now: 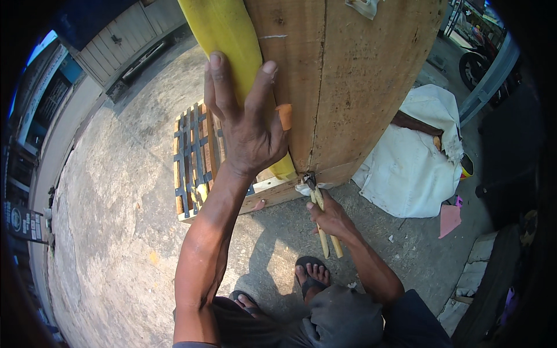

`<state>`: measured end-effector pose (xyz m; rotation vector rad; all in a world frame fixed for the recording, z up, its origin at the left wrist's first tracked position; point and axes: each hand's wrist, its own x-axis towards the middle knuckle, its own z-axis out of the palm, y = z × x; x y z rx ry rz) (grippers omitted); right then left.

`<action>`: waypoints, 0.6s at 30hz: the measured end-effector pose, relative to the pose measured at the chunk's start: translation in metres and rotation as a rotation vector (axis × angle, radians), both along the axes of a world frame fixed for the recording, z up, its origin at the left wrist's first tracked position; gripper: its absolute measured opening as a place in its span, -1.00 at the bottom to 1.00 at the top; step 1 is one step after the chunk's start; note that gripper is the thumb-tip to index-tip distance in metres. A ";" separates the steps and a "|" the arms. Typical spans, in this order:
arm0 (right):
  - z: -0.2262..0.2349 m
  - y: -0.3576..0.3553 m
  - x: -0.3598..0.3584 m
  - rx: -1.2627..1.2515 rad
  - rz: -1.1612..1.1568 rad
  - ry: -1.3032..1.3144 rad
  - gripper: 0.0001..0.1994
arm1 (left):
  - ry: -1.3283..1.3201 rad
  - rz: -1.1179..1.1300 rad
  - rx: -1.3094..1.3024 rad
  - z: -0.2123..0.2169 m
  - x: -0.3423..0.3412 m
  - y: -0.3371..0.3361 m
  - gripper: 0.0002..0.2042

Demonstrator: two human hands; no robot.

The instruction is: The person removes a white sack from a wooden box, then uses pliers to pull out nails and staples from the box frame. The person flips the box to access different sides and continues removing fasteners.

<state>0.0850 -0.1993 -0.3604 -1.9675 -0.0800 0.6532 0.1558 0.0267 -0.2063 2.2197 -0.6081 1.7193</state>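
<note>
From where I sit, the far left of my head view is mostly rough, sunlit grey concrete ground (104, 191). Next comes a low wooden frame of slats crossed by black woven straps (184, 151), set on that ground. To its right I have a long, flat, yellow foam-like strip (225, 32), running from the upper edge down along the left side of a tall brown wooden panel (365, 87) with a dark seam. My left hand (249, 130) is open, fingers spread and pressed over the strip. A small orange piece (284, 117) shows beside its thumb; I cannot tell whether it is wrapped on.

Further right and lower, metal pincers with pale yellow handles (318, 198) have their dark head at the panel's lower edge, near a crumpled white scrap (303, 189). I have my right hand (335, 219) closed around those handles; what the head bites, I cannot tell. Well to the right, a large creased white sheet (406, 177) lies on the ground, with a flat pink scrap (449, 220) just beyond its lower corner
</note>
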 end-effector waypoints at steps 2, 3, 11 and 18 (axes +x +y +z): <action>-0.005 0.001 0.001 -0.150 0.051 -0.144 -0.63 | -0.052 -0.030 -0.045 -0.002 0.008 -0.003 -0.48; -0.009 0.001 -0.001 -0.220 0.080 -0.211 -0.64 | -0.072 -0.043 -0.065 -0.003 0.009 -0.001 -0.49; -0.051 -0.061 -0.001 -0.219 0.312 -0.131 -0.60 | -0.093 -0.015 -0.025 -0.006 0.015 0.001 -0.51; 0.011 0.004 -0.009 0.193 0.014 0.306 -0.58 | -0.113 -0.022 -0.060 -0.012 0.011 -0.002 -0.51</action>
